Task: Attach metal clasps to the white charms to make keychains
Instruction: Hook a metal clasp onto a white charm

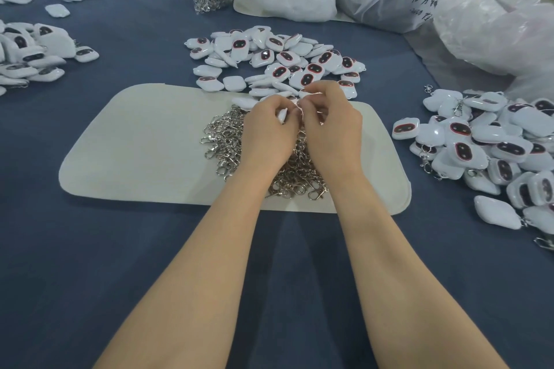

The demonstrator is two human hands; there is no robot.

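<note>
Two hands were held together over the clasp pile [221,141] on the counter. A white charm [282,115] was curled in the left hand [268,132], and the right hand [332,129] had its fingers pinched at the charm's top; any clasp there was hidden. The charm was judged light, stiff and slippery, best gripped by its edges.
</note>
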